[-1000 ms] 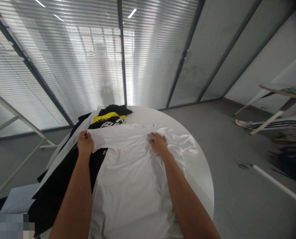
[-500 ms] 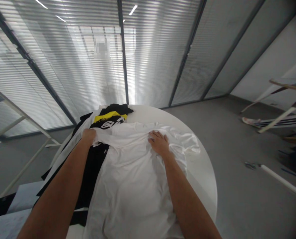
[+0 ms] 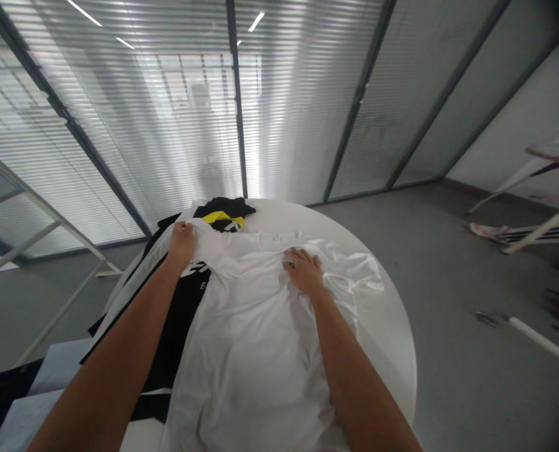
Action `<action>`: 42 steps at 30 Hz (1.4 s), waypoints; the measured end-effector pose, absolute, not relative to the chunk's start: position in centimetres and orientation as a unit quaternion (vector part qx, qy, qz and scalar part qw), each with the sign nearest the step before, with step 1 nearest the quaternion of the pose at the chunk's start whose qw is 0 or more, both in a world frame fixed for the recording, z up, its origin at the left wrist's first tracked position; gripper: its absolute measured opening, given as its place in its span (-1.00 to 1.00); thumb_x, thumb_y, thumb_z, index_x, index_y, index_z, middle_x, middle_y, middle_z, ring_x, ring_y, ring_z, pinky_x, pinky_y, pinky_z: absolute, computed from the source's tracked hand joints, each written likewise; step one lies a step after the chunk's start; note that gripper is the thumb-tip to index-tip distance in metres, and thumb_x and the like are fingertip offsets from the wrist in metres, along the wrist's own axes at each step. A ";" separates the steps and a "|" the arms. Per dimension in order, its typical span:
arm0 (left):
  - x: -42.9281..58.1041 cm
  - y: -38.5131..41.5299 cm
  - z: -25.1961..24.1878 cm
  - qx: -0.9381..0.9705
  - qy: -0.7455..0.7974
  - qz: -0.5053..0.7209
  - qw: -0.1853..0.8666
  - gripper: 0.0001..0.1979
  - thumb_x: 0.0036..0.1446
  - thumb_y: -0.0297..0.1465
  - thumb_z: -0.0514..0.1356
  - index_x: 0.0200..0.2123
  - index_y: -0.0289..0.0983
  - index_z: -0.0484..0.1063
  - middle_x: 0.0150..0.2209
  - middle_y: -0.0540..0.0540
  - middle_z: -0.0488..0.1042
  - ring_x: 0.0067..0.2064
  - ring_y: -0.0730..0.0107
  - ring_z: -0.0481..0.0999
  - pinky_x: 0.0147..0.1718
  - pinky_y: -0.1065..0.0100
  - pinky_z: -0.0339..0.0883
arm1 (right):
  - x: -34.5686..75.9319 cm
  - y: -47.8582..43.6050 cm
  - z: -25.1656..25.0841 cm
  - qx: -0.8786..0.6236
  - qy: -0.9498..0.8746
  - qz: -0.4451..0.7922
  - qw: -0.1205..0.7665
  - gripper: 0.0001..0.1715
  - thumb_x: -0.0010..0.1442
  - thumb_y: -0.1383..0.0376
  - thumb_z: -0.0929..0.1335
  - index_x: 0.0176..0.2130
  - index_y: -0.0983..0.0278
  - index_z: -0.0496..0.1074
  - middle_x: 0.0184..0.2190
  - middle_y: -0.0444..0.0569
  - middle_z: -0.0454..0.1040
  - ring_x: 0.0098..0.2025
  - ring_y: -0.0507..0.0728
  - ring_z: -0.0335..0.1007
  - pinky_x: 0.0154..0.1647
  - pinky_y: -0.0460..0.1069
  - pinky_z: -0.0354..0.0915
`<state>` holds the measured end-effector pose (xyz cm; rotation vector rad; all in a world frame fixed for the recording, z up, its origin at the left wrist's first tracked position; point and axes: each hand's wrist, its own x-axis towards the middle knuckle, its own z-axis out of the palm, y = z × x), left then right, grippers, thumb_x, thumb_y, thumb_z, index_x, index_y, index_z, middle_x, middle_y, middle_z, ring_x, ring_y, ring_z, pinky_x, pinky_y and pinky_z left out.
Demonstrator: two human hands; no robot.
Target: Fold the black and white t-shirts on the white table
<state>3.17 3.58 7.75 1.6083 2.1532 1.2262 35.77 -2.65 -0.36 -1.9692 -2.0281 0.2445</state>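
Note:
A white T-shirt (image 3: pixel 255 326) lies spread over the round white table (image 3: pixel 392 339), its neckline toward the far edge. My left hand (image 3: pixel 182 245) is closed on the end of its left sleeve and stretches that sleeve outward. Pressed on the upper chest of the shirt, my right hand (image 3: pixel 303 270) lies flat with its fingers out. The right sleeve rests loosely on the table with some creases. Beneath and to the left is a black shirt (image 3: pixel 185 333) with white lettering and a yellow patch (image 3: pixel 223 217), partly covered by the white one.
Light folded cloths or packets (image 3: pixel 63 364) lie at the lower left. A white metal frame (image 3: pixel 48 194) stands on the left. Glass panels with blinds (image 3: pixel 288 125) rise behind the table. On the floor at right are a white pole (image 3: pixel 543 345) and chair legs (image 3: pixel 543 229).
My left hand has moved up and slightly right with the sleeve, covering more of the black shirt's print. My right hand stays in the same place on the chest. The view has shifted slightly.

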 end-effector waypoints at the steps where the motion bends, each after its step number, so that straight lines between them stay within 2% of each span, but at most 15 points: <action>1: 3.9 3.4 7.9 0.553 0.712 0.420 0.102 -0.66 0.30 -0.33 -0.12 -0.02 -0.40 0.28 -0.17 -0.25 0.47 -0.15 0.22 0.49 -0.18 0.19 0.38 | 35.7 -2.7 -0.3 -0.686 -0.706 0.087 0.152 -0.46 0.31 0.15 0.15 0.24 0.08 0.21 0.32 -0.09 0.10 0.35 0.16 -0.13 0.30 0.26 -0.24; 4: 6.5 2.5 7.8 0.608 0.666 0.416 0.119 -0.69 0.29 -0.29 -0.04 -0.02 -0.32 0.30 -0.11 -0.19 0.46 -0.10 0.27 0.49 -0.10 0.24 0.36 | 35.7 -2.6 -0.3 -0.688 -0.702 0.094 0.157 -0.47 0.31 0.15 0.15 0.23 0.08 0.22 0.32 -0.09 0.11 0.35 0.16 -0.13 0.30 0.26 -0.25; 6: 8.2 1.9 7.5 0.660 0.629 0.379 0.158 -0.65 0.30 -0.20 -0.03 0.00 -0.27 0.33 -0.13 -0.16 0.49 -0.21 0.31 0.53 -0.20 0.28 0.40 | 35.8 -2.6 -0.4 -0.685 -0.704 0.092 0.166 -0.47 0.31 0.15 0.16 0.22 0.09 0.24 0.31 -0.08 0.12 0.35 0.17 -0.12 0.30 0.26 -0.25; 9: 9.8 1.2 6.5 0.739 0.588 0.262 0.200 -0.53 0.35 -0.14 -0.23 0.09 -0.22 0.27 -0.07 -0.21 0.50 -0.34 0.32 0.56 -0.34 0.27 0.42 | 35.8 -2.6 -0.4 -0.679 -0.708 0.087 0.176 -0.48 0.30 0.16 0.16 0.22 0.09 0.25 0.30 -0.10 0.14 0.34 0.18 -0.10 0.30 0.27 -0.24; 10: 10.1 1.0 6.1 0.752 0.588 0.235 0.184 -0.52 0.35 -0.15 -0.27 0.10 -0.21 0.26 -0.05 -0.22 0.50 -0.31 0.29 0.57 -0.31 0.24 0.43 | 35.9 -2.6 -0.4 -0.679 -0.707 0.087 0.176 -0.48 0.30 0.16 0.15 0.22 0.08 0.25 0.30 -0.11 0.14 0.34 0.18 -0.10 0.30 0.28 -0.24; 12: 10.3 0.7 5.1 0.764 0.595 0.209 0.136 -0.55 0.34 -0.17 -0.22 0.06 -0.21 0.31 -0.04 -0.22 0.50 -0.13 0.17 0.55 -0.15 0.14 0.40 | 35.9 -2.6 -0.4 -0.680 -0.707 0.088 0.175 -0.48 0.30 0.15 0.15 0.21 0.07 0.25 0.31 -0.14 0.14 0.34 0.18 -0.09 0.30 0.29 -0.23; 15: 10.4 0.0 3.3 0.790 0.580 0.174 0.098 -0.64 0.26 -0.22 -0.02 0.02 -0.19 0.39 0.08 -0.23 0.44 0.14 0.03 0.36 0.11 -0.03 0.17 | 35.9 -2.6 -0.4 -0.681 -0.707 0.091 0.170 -0.48 0.30 0.14 0.15 0.22 0.05 0.24 0.31 -0.13 0.13 0.35 0.18 -0.10 0.30 0.29 -0.22; 18: 10.1 -0.5 1.7 0.815 0.566 0.122 0.029 -0.60 0.22 -0.29 0.02 0.10 -0.13 0.35 0.24 -0.20 0.26 0.27 0.07 0.18 0.23 -0.10 -0.08 | 36.1 -2.5 -0.4 -0.685 -0.701 0.098 0.174 -0.47 0.30 0.14 0.16 0.23 0.07 0.23 0.31 -0.10 0.13 0.35 0.19 -0.12 0.30 0.31 -0.23; 21: 9.5 -0.1 1.2 0.823 0.564 0.069 -0.021 -0.55 0.23 -0.30 -0.03 0.18 -0.11 0.29 0.30 -0.19 0.17 0.32 0.08 0.09 0.24 -0.18 -0.22 | 36.2 -2.3 -0.3 -0.694 -0.685 0.101 0.196 -0.50 0.30 0.15 0.17 0.19 0.08 0.27 0.28 -0.08 0.19 0.34 0.22 -0.09 0.29 0.36 -0.26; 24: 9.0 1.2 1.7 0.821 0.569 0.049 -0.010 -0.53 0.22 -0.32 -0.02 0.20 -0.13 0.26 0.31 -0.19 0.14 0.32 0.10 0.09 0.23 -0.18 -0.18 | 35.5 -2.3 0.3 -0.686 -0.685 0.090 0.228 -0.53 0.31 0.19 0.14 0.16 0.09 0.31 0.23 -0.08 0.28 0.31 0.19 -0.01 0.30 0.32 -0.24; 29: 9.3 2.8 1.7 0.805 0.588 0.081 -0.015 -0.54 0.23 -0.31 -0.02 0.19 -0.17 0.29 0.29 -0.24 0.17 0.28 0.08 0.17 0.21 -0.03 0.00 | 32.3 -3.3 1.0 -0.617 -0.749 0.093 0.225 -0.50 0.32 0.18 0.14 0.22 0.03 0.23 0.20 -0.10 0.30 0.30 0.14 0.01 0.31 0.25 -0.21; 33: 9.2 2.6 0.8 0.824 0.555 0.106 -0.034 -0.54 0.23 -0.28 0.02 0.18 -0.20 0.30 0.30 -0.27 0.15 0.31 -0.02 0.10 0.23 -0.09 -0.09 | 30.6 -4.1 0.2 -0.573 -0.796 0.095 0.169 -0.47 0.31 0.11 0.17 0.24 -0.06 0.18 0.29 -0.16 0.18 0.35 0.22 -0.11 0.30 0.36 -0.31; 37: 8.8 2.6 1.3 0.831 0.549 0.089 -0.036 -0.47 0.23 -0.26 0.02 0.25 -0.22 0.19 0.33 -0.28 0.06 0.34 -0.03 0.02 0.25 -0.14 -0.21 | 30.7 -3.9 -0.4 -0.599 -0.782 0.089 0.147 -0.47 0.29 0.09 0.21 0.24 -0.05 0.21 0.34 -0.14 0.07 0.38 0.25 -0.21 0.30 0.35 -0.34; 40: 9.7 2.3 2.4 0.809 0.576 0.105 -0.053 -0.39 0.19 -0.33 0.04 0.31 -0.26 0.09 0.36 -0.29 -0.02 0.35 -0.03 -0.01 0.26 -0.09 -0.17 | 31.2 -3.5 -0.1 -0.598 -0.776 0.111 0.165 -0.54 0.29 0.14 0.21 0.17 -0.05 0.31 0.29 -0.16 0.18 0.36 0.22 -0.10 0.30 0.34 -0.28; 42: 11.0 1.4 2.6 0.790 0.597 0.125 -0.061 -0.42 0.19 -0.38 0.00 0.29 -0.30 0.12 0.34 -0.29 0.05 0.34 0.02 0.03 0.25 0.01 -0.09 | 31.7 -3.1 0.4 -0.593 -0.773 0.128 0.186 -0.59 0.29 0.19 0.20 0.09 0.00 0.39 0.20 -0.15 0.32 0.29 0.18 0.08 0.30 0.28 -0.18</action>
